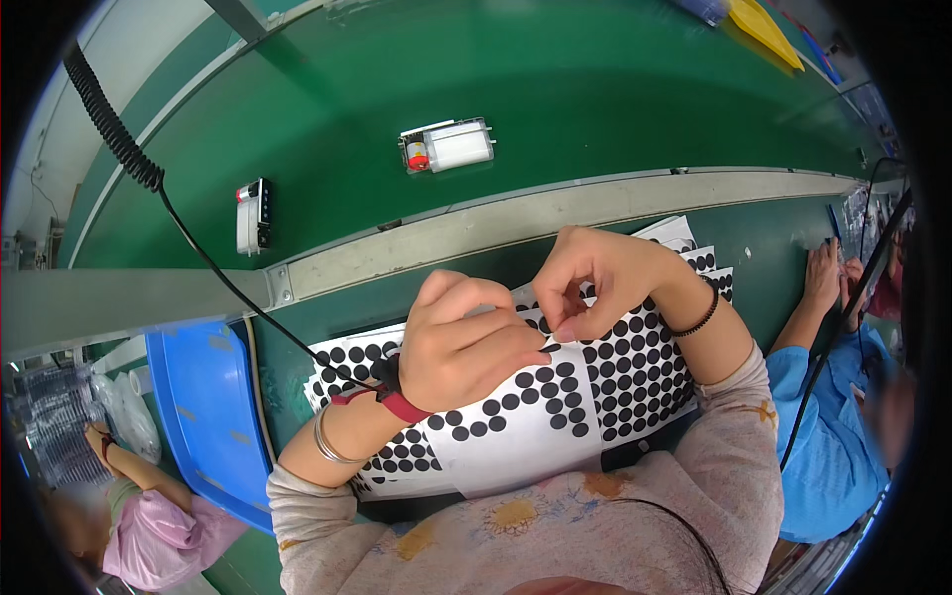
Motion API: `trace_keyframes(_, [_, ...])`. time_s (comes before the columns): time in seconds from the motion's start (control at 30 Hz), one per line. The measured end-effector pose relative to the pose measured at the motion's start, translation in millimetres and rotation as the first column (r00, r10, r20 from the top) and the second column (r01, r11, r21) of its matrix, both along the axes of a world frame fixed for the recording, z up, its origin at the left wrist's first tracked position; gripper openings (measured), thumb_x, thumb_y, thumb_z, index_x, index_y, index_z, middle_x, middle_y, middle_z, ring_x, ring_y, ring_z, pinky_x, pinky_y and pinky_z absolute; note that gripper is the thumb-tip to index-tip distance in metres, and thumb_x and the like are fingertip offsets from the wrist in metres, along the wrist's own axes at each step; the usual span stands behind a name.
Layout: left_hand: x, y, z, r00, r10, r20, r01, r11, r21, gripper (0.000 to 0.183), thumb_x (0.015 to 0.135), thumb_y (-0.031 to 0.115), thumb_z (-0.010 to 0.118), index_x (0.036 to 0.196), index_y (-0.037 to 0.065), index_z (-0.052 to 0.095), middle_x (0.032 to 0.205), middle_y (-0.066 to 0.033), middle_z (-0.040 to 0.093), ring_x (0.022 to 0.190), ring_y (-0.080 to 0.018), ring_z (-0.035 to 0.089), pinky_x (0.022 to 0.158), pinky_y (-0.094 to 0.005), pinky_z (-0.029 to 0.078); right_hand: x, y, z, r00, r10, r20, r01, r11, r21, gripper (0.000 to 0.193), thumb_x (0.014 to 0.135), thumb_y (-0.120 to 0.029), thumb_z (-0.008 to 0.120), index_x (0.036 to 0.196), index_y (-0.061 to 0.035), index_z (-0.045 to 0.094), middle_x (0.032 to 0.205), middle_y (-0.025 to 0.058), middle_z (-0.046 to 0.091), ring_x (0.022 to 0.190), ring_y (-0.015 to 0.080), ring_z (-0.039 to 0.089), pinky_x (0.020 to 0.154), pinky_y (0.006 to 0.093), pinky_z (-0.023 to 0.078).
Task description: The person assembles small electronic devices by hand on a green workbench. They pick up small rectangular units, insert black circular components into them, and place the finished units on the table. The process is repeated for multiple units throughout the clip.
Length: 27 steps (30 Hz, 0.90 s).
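Observation:
Sheets of black round stickers on white backing lie in a stack in front of me. The top sheet has wide bare white areas, with several black dots left in rows. Over its far part, my left hand is closed, fingers curled, with a red band and thin bangles at the wrist. Thumb and forefinger of my right hand are pinched together right beside the left fingertips. Something small, dark and white shows between the two hands, too small and covered to name.
Beyond a pale metal rail, a green belt carries a white device with a red-ended cylinder and a similar device. A blue tray stands left. A coiled black cord runs to my left wrist. People sit on both sides.

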<state>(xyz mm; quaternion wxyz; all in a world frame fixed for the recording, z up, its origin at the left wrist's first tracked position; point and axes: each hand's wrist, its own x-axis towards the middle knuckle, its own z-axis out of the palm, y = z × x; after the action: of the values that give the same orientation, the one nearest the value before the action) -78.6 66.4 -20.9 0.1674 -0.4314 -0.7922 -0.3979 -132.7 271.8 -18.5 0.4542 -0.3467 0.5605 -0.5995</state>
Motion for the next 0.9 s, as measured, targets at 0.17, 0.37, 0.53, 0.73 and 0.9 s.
trace_keyframes(0.17, [0.9, -0.4, -0.3, 0.999, -0.012, -0.044, 0.012, 1.000, 0.010, 0.020, 0.056, 0.021, 0.075, 0.069, 0.012, 0.063, 0.069, 0.0044, 0.059, 0.077, -0.0159, 0.053, 0.067, -0.0303, 0.035, 0.8, 0.2, 1.9, 0.999, -0.023, -0.030, 0.023, 1.000, -0.002, 0.006, 0.073, 0.000, 0.064, 0.069, 0.0003, 0.059, 0.059, -0.0002, 0.058, 0.052, 0.0022, 0.048, 0.046, 0.0184, 0.037])
trace_keyframes(0.37, [-0.3, 1.6, -1.8, 0.994, 0.023, -0.111, -0.025, 1.000, -0.013, 0.019, 0.060, 0.030, 0.074, 0.067, 0.014, 0.065, 0.067, 0.0062, 0.061, 0.073, -0.0143, 0.052, 0.063, -0.0295, 0.033, -0.2, 1.3, 0.7, 0.999, -0.033, -0.036, 0.033, 0.999, -0.003, 0.007, 0.071, 0.000, 0.065, 0.068, 0.0002, 0.059, 0.059, 0.0001, 0.058, 0.052, 0.0024, 0.048, 0.046, 0.0184, 0.037])
trace_keyframes(0.53, [1.4, -0.2, -0.8, 0.990, 0.040, -0.133, -0.043, 0.999, -0.024, 0.018, 0.060, 0.023, 0.072, 0.071, 0.013, 0.063, 0.071, 0.0067, 0.059, 0.077, -0.0134, 0.052, 0.065, -0.0284, 0.034, -0.2, -0.8, -0.7, 0.999, -0.033, -0.022, 0.032, 0.999, -0.026, 0.008, 0.072, 0.001, 0.065, 0.068, 0.0006, 0.059, 0.058, -0.0001, 0.058, 0.051, 0.0024, 0.048, 0.045, 0.0186, 0.036])
trace_keyframes(0.73, [2.0, -0.3, -3.0, 0.984, 0.044, -0.173, -0.047, 0.999, -0.016, 0.017, 0.061, 0.024, 0.072, 0.071, 0.013, 0.063, 0.072, 0.0067, 0.058, 0.077, -0.0134, 0.052, 0.065, -0.0286, 0.034, 0.6, -2.6, -2.5, 0.996, -0.026, -0.090, 0.023, 0.999, -0.035, 0.008, 0.073, 0.000, 0.066, 0.069, 0.0007, 0.059, 0.058, -0.0001, 0.058, 0.052, 0.0023, 0.047, 0.045, 0.0190, 0.036])
trace_keyframes(0.9, [-0.4, 0.4, 0.1, 0.991, 0.066, -0.115, -0.068, 0.998, -0.013, 0.019, 0.058, 0.023, 0.073, 0.072, 0.014, 0.064, 0.072, 0.0060, 0.057, 0.077, -0.0141, 0.052, 0.065, -0.0288, 0.034, 1.2, -1.4, -4.5, 0.999, -0.046, 0.012, 0.046, 0.999, -0.015, 0.006, 0.075, 0.000, 0.065, 0.071, 0.0009, 0.060, 0.059, -0.0001, 0.058, 0.053, 0.0022, 0.048, 0.047, 0.0187, 0.037])
